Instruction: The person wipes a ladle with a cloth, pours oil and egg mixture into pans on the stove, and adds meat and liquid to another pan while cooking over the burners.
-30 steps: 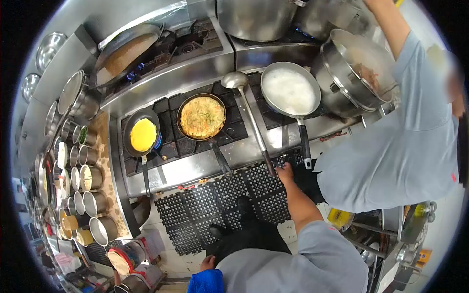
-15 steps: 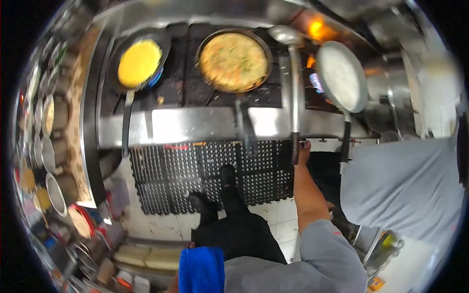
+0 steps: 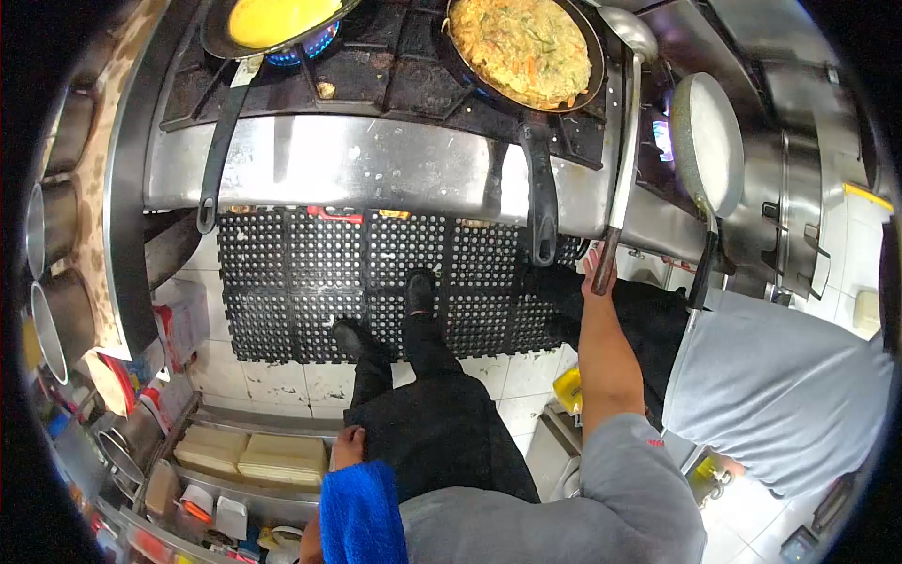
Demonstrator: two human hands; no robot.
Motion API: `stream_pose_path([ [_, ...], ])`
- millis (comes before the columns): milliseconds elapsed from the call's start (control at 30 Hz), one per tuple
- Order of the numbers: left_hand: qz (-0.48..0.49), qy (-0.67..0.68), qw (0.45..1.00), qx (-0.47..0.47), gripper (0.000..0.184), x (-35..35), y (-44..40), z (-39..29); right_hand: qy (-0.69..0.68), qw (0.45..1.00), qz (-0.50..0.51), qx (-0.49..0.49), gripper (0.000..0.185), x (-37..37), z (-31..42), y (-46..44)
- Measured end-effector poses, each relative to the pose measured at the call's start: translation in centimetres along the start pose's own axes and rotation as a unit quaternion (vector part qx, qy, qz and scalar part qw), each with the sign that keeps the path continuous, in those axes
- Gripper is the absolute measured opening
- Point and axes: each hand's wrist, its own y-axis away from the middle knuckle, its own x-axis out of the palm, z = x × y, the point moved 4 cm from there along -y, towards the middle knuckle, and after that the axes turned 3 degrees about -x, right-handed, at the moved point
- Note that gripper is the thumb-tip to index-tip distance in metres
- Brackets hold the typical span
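My right hand is at the stove's front edge, its fingers stretched out beside the dark handle end of a long ladle. The handle crosses in front of the hand, and I see no grip around it. My left hand hangs low by the black apron, above a blue towel. Its fingers are curled in, and whatever they hold, if anything, is hidden. Ahead on the stove, a frying pan holds a browned, vegetable-flecked omelette. Another pan holds a smooth yellow egg layer over a blue flame.
A pale-coated pan is tilted near a burner at right, its handle toward a co-worker in a grey shirt. Metal pots line the left counter. A perforated black mat covers the floor before the stove.
The view has shifted, so the stove sits higher in it. My right hand now shows stretched fingers by the ladle handle, and my left hand has come into clearer view. The pale-coated pan stands more tilted.
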Motion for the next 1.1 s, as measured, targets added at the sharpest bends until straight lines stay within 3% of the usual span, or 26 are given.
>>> stream_pose_path([
  [67,-0.010,0.033,0.999,0.033,0.028,-0.3,-0.1,-0.3,-0.010,1.000,-0.012,0.019,0.042,0.0,-0.2,0.0],
  [167,0.029,0.025,0.998,-0.042,0.027,-0.7,0.5,-1.2,-0.045,0.998,0.032,0.011,0.044,-0.3,-0.1,0.1],
  [233,0.011,-0.017,1.000,0.020,0.026,-0.4,0.1,-0.8,-0.021,0.998,0.058,-0.012,0.048,-0.7,-0.3,-0.2],
  [367,-0.013,0.004,1.000,0.019,0.025,-0.4,0.8,-1.8,-0.012,0.997,0.069,0.013,0.051,-1.7,-0.8,-1.3],
  [633,-0.007,0.051,0.999,-0.004,0.023,0.3,0.3,-0.4,-0.027,0.997,0.023,0.073,0.032,-0.7,0.1,-0.5],
  [767,-0.011,0.033,0.999,0.031,0.023,0.1,0.2,-0.8,-0.045,0.995,0.019,0.088,0.032,-0.6,0.2,-0.2],
  [933,0.005,0.034,0.999,-0.026,0.022,0.3,0.1,-0.3,-0.023,0.996,0.011,0.081,0.032,-0.1,0.6,0.2],
  [1100,-0.020,0.058,0.998,-0.012,0.023,1.8,-1.2,3.2,-0.045,0.994,0.018,0.101,0.030,-0.3,0.6,0.2],
])
